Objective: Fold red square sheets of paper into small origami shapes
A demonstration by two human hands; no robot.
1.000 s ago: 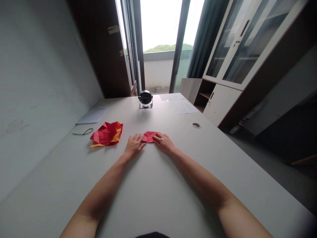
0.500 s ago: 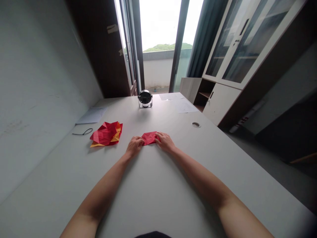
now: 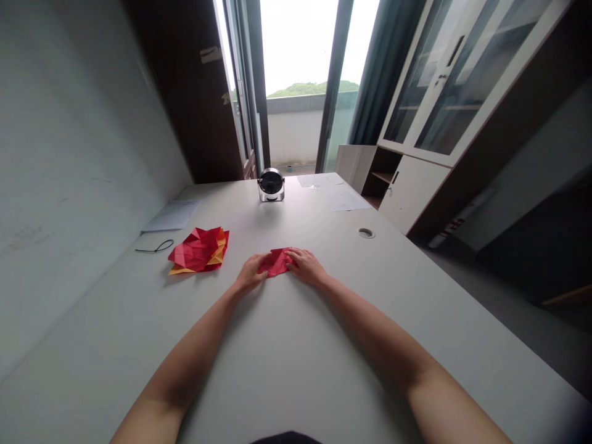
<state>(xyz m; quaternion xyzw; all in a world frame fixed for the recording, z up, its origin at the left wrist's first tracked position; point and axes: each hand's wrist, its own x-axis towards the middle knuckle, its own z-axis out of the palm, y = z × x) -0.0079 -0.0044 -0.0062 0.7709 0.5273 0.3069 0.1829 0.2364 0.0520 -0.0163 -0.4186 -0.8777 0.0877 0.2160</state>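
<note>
The white surface (image 3: 296,345) was the largest thing, spreading beneath the left hand (image 3: 250,272) and the right hand (image 3: 306,266) and reaching well past them on every side. A pale wall (image 3: 83,154) rose well to the left of the left hand. Far beyond the right hand and to its right stood a tall cabinet (image 3: 416,191) with glass upper doors, and one of its lower compartments was open. A dark curtain (image 3: 386,74) hung between that cabinet and the bright glass straight ahead of the hands.

On the surface, the biggest item was a loose pile of red and orange paper (image 3: 198,250), just left of the left hand and a little beyond it, taking up the space on that side. Farther out past the pile lay some white sheets (image 3: 171,216); more pale sheets (image 3: 345,198) lay well beyond the right hand. Straight ahead of both hands, near the far edge, stood a round black fan-like device (image 3: 271,184) in a silvery stand, blocking part of that edge.

The folded red paper (image 3: 278,262) was between the hands; the left gripped its left end, the right its right end, their fingers covering part of it. Smaller still, a rimmed round opening (image 3: 366,233) sat beyond and right of the right hand, and a thin black looped cord (image 3: 164,245) lay left of the pile.
</note>
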